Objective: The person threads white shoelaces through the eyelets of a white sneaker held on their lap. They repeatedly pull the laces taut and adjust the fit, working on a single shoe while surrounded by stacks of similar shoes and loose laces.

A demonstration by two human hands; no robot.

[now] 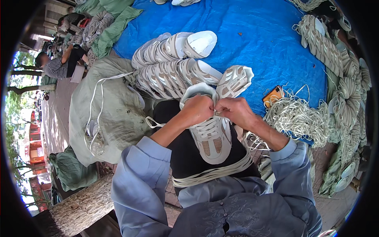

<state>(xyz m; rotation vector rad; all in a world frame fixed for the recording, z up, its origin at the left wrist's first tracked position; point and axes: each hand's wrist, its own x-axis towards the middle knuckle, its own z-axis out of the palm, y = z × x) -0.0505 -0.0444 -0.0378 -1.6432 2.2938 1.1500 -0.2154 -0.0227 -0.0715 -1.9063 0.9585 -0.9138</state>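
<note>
A white and beige sneaker (210, 139) rests on my dark-covered lap, its toe toward me and laces across its front. My left hand (198, 109) is closed at the top of the lacing, pinching the shoelace (151, 122), part of which loops out past my left wrist. Fingertips nearly meeting it, my right hand (235, 111) is closed on the lace too. The fingers hide the top eyelets. Just beyond my right hand stands another sneaker (236, 81), beside two rows of nested sneakers (166, 77).
A blue tarp (268, 35) covers the ground ahead. Loose white laces (298, 120) lie heaped at right, with an orange-backed phone (272, 96). More laces (215, 172) stretch over my lap. A large pale sack (114, 126) sits left, stacked shoes (347, 91) far right, a seated person (59, 65) far left.
</note>
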